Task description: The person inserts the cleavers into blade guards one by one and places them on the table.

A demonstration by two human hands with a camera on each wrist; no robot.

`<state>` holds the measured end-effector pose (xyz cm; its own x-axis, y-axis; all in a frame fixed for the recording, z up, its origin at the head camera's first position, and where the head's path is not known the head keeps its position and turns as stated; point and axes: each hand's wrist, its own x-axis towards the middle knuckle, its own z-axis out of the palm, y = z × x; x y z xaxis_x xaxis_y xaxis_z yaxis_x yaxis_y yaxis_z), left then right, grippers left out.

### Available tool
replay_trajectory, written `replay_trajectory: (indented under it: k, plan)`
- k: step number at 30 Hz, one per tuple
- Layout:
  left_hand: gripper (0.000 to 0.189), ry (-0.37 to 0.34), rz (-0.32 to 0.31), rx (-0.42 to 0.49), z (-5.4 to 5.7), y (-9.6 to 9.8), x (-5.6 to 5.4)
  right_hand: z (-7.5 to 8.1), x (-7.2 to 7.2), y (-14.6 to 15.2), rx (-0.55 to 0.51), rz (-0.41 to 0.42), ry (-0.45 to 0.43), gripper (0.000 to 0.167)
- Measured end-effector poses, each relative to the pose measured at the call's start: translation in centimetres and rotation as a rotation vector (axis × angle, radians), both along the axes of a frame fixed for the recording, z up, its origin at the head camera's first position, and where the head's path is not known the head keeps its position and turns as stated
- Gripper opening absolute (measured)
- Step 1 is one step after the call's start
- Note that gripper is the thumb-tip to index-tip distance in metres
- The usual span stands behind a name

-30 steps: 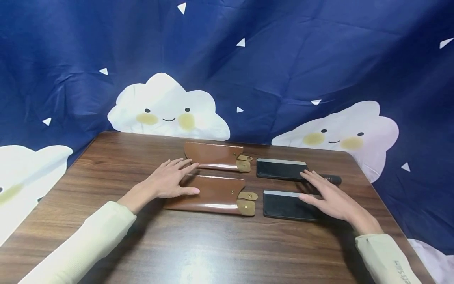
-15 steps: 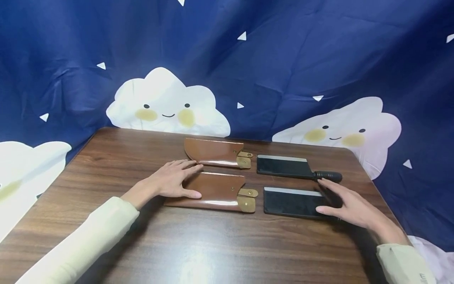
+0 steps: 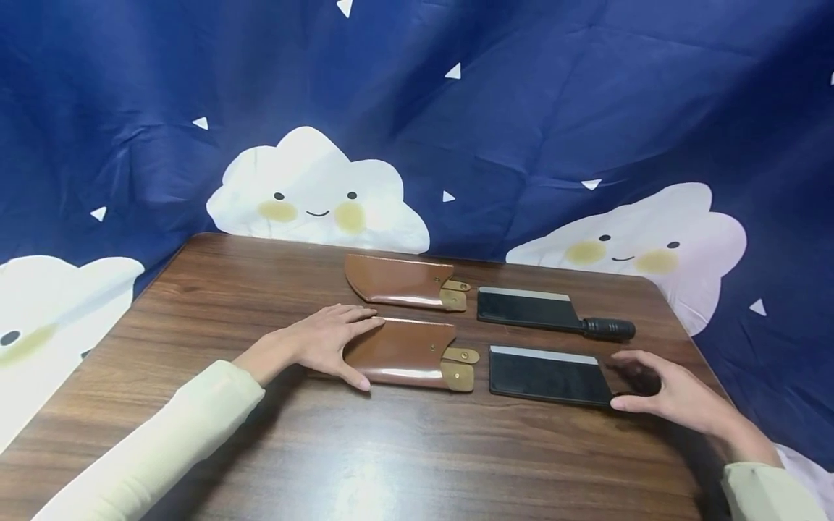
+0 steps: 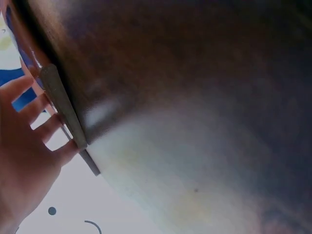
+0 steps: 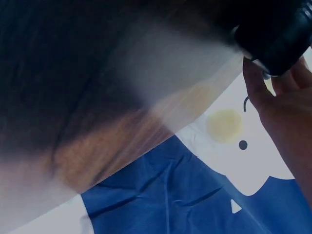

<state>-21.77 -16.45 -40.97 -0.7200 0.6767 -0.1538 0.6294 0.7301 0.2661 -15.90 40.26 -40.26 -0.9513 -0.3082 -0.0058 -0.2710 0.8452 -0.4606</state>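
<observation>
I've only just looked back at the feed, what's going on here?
A person is working with two sheaths and two cleavers on a wooden table. Their left hand rests spread over the left end of the near sheath. Their right hand is at the handle end of the near cleaver; I can't tell whether it has a grip. Behind them, the far sheath and far cleaver lie untouched. Both cleavers are out of the sheaths.
</observation>
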Motion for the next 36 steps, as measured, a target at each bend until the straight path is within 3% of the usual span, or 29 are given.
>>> replay_trajectory:
  k: [6, 12, 16, 20, 36]
  plan:
    - [0.126, 0.005, -0.017, -0.02, -0.4, 0.2, 0.2, -1.1, 0.0, 0.7, -0.063, 0.08, -0.037, 0.043]
    - [0.123, 0.013, -0.009, -0.033, -0.6, 0.4, 0.1, -2.0, 0.1, 1.4, -0.12, 0.181, -0.046, 0.029]
    - [0.121, 0.043, -0.016, -0.053, -0.6, 0.6, 0.0, -2.0, 0.2, 1.4, -0.167, 0.222, -0.05, 0.027]
    - [0.121, 0.058, -0.017, -0.067, -0.6, 0.6, 0.0, -1.8, 0.2, 1.0, -0.194, 0.213, -0.058, 0.026]
    - [0.122, 0.021, -0.022, -0.088, -0.5, 0.3, -0.2, -1.5, -0.2, 1.1, -0.181, 0.269, -0.099, 0.027]
